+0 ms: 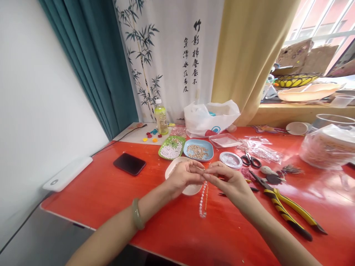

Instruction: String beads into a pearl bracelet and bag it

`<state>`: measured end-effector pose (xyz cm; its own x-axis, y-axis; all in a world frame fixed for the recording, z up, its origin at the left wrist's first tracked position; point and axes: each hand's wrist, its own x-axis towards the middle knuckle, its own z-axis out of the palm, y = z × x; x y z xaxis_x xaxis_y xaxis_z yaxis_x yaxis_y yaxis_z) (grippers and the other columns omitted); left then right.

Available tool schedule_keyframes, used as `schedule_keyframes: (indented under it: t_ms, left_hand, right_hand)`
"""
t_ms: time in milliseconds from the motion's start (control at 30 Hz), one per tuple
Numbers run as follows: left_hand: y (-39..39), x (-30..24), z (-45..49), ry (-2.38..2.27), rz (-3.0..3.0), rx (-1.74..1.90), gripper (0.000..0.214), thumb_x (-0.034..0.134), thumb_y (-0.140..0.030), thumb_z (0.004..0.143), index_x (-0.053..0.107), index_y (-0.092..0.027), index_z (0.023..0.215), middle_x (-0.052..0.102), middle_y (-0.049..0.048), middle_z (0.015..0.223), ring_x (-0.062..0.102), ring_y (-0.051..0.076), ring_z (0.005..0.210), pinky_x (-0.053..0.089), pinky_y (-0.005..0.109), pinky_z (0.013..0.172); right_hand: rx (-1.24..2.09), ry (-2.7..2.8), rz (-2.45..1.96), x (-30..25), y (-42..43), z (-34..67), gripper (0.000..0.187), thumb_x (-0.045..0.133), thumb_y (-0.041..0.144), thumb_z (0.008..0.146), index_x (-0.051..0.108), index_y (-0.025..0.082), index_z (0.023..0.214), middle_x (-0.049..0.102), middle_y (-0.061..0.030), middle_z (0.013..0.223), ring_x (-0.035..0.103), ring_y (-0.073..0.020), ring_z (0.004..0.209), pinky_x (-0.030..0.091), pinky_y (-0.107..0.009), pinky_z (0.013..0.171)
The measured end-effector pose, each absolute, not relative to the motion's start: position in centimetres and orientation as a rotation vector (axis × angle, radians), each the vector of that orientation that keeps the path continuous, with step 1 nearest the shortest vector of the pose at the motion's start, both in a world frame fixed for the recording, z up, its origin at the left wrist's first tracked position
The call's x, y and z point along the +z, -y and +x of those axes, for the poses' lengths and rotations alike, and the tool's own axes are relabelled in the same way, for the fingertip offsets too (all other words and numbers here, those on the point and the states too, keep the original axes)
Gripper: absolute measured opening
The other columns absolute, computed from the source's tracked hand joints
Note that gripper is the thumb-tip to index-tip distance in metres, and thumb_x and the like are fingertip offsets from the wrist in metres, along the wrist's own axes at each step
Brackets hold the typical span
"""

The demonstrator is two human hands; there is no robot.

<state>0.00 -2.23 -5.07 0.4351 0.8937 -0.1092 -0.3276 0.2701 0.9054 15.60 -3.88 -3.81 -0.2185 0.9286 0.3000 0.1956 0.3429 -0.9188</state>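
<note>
**Both hands pinching a bead strand over the red tabletop**

We see the left hand (184,177) and the right hand (230,181) meeting fingertip to fingertip near the middle of the tabletop (172,232). Each hand is closed in a pinch on the top end of a bead strand (203,201). The other fingers are curled in, not spread. The strand of clear beads hangs straight down from the pinch point, between the two wrists. We cannot tell if its lower end touches the tabletop. The left wrist wears a green bangle (137,213).

Under the left hand sits a white dish (191,190), partly hidden by the hand. Just behind it, toward the far edge, are a green dish (172,147) of pale beads and a blue dish (198,149) of gold beads, side by side and touching. A round clear box (230,159) lies just right of the blue dish, with scissors (251,160) beside it. Yellow-and-black pliers (288,208) lie right of the right hand, near but apart from it.

A dark phone (129,163) lies flat left of the dishes. A bottle (161,117) stands upright at the far edge, and a white plastic bag (210,118) sits to its right. A white flat device (67,173) overhangs the left edge.
</note>
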Motion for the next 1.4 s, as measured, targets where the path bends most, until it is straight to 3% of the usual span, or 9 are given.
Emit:
schedule_keyframes:
  t_ms: [267, 500, 667, 1067, 1400]
  left_hand:
    - [2.5, -4.7, -0.2, -0.744, 1.082, 0.743, 0.013, 0.063, -0.015, 0.059, 0.062, -0.012, 0.071, 0.056, 0.0015, 0.069, 0.049, 0.008, 0.064, 0.038, 0.022, 0.062]
    - [2.6, -4.5, -0.3, -0.678, 1.056, 0.729, 0.005, 0.058, -0.015, 0.059, 0.053, -0.013, 0.059, 0.055, 0.0015, 0.064, 0.047, 0.009, 0.059, 0.037, 0.021, 0.054]
    - [2.9, -4.4, -0.2, -0.648, 1.004, 0.697, 0.005, 0.056, -0.014, 0.058, 0.051, -0.014, 0.059, 0.055, 0.0014, 0.063, 0.049, 0.01, 0.06, 0.039, 0.022, 0.055]
    - [3.0, -4.5, -0.1, -0.63, 0.967, 0.683, 0.007, 0.053, -0.014, 0.059, 0.046, -0.015, 0.059, 0.06, 0.0028, 0.061, 0.051, 0.01, 0.053, 0.039, 0.023, 0.053]
    - [2.7, -5.0, 0.0, -0.69, 1.031, 0.665, 0.01, 0.057, -0.016, 0.057, 0.047, -0.015, 0.06, 0.063, 0.0045, 0.064, 0.049, 0.009, 0.052, 0.035, 0.02, 0.048]
  right_hand:
    - [0.878, 1.695, -1.034, -3.5, 4.3, 15.5, 0.017, 0.055, 0.033, 0.076, 0.06, 0.022, 0.064, 0.052, -0.0016, 0.068, 0.048, -0.0149, 0.063, 0.037, -0.028, 0.055]
    - [0.908, 1.724, -1.084, -3.2, 4.9, 15.1, 0.023, 0.045, 0.032, 0.082, 0.046, 0.021, 0.062, 0.041, 0.0033, 0.057, 0.037, -0.0109, 0.051, 0.032, -0.025, 0.049]
    - [1.048, 1.647, -1.008, -3.4, 5.0, 14.7, 0.026, 0.043, 0.036, 0.082, 0.039, 0.021, 0.06, 0.042, 0.0041, 0.055, 0.034, -0.0106, 0.05, 0.029, -0.025, 0.048]
    - [1.478, 1.153, -0.75, -3.5, 5.1, 14.1, 0.026, 0.052, 0.037, 0.078, 0.041, 0.021, 0.06, 0.034, 0.006, 0.055, 0.04, -0.0098, 0.046, 0.035, -0.025, 0.048]
    - [1.275, 1.072, -0.778, -3.1, 4.3, 15.3, 0.022, 0.058, 0.033, 0.073, 0.046, 0.02, 0.06, 0.035, 0.0026, 0.064, 0.028, -0.0101, 0.052, 0.028, -0.024, 0.047]
